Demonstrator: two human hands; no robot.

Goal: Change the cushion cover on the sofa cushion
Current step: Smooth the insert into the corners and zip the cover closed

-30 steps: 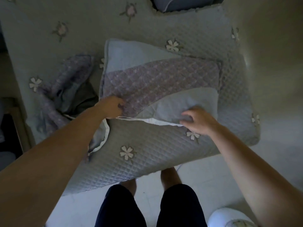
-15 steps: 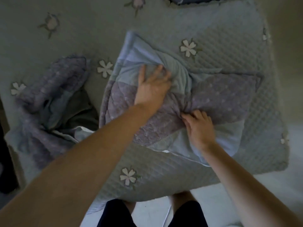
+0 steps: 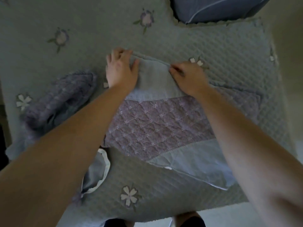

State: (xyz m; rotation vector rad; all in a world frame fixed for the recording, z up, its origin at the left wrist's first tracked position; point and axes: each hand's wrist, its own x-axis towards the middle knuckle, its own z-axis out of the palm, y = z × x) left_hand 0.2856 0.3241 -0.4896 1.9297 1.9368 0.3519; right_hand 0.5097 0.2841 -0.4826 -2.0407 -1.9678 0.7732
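A cushion in a quilted cover (image 3: 160,126), purple across the middle with pale blue bands at both ends, lies flat on the sofa seat. My left hand (image 3: 121,69) grips its far left corner, fingers curled over the edge. My right hand (image 3: 186,76) pinches the far edge a little to the right. The near end of the cover gapes slightly, with a white edge showing. A second cover (image 3: 60,99), purple and blue, lies crumpled to the left.
The seat is draped in a grey-green quilted throw (image 3: 229,63) with white and purple flowers. A dark blue cushion (image 3: 216,9) sits at the back right. Pale floor (image 3: 229,217) and my legs show below the front edge.
Both hands left the middle of the cushion and reached to its far edge. The bunched cover has been spread flat.
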